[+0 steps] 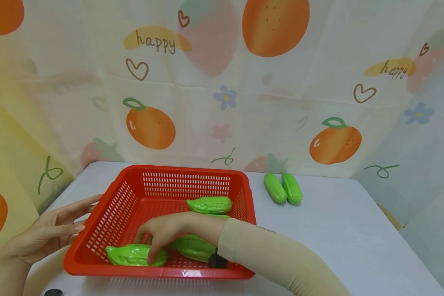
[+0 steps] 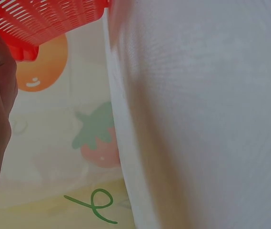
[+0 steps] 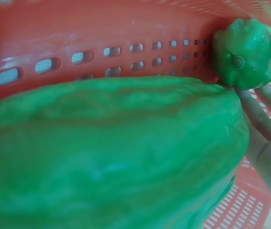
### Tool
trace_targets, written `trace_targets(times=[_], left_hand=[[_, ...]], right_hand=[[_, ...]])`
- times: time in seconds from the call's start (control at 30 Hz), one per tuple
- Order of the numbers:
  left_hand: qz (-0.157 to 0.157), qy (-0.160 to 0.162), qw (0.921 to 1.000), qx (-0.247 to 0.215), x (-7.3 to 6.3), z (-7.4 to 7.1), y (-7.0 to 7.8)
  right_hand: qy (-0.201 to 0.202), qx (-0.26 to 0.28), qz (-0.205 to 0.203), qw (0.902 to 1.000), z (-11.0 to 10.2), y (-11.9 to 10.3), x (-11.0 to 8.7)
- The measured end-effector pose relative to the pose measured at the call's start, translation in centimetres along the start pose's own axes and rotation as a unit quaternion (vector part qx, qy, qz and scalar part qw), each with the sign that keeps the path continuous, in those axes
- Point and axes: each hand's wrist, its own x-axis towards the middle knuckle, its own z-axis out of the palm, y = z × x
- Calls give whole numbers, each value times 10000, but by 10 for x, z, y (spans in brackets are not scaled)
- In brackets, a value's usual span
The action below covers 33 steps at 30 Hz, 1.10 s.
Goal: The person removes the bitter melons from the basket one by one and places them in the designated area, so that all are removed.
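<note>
My right hand point(image 1: 163, 234) reaches down into a red plastic basket point(image 1: 186, 271). It pinches a green bitter melon point(image 1: 126, 255) lying near the front left corner, with the thumb on its near side and the fingers behind. In the right wrist view, those fingers wrap the end of that melon point(image 3: 245, 55), while another bitter melon point(image 3: 111, 152) fills the foreground. My left hand point(image 1: 48, 230) is at the basket's left side, thumb and extended fingers against the outer wall. More bitter melons lie at the basket's right, one point(image 1: 211, 204) toward the back, partly covered by my right forearm.
Two more bitter melons lie side by side on the white table point(image 1: 340, 230), a left one point(image 1: 275, 188) and a right one point(image 1: 292, 189), behind and right of the basket. A fruit-printed cloth point(image 1: 244, 123) hangs along the table's back edge.
</note>
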Motion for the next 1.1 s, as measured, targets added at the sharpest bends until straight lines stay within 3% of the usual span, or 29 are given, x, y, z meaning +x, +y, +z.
trace_targets(times=[0.37, 0.63, 0.93, 1.1], left_hand=[[-49, 174, 9996, 198, 0, 0, -1], [4, -79, 10000, -24, 0, 1, -1], [66, -143, 9999, -53, 0, 0, -1], [65, -161, 9998, -122, 0, 0, 0]], right_hand=[[68, -45, 65, 9999, 3, 0, -1], [13, 13, 23, 10000, 2, 0, -2], [-43, 220, -77, 9997, -2, -1, -5], [-9, 51, -96, 9999, -6, -2, -5]])
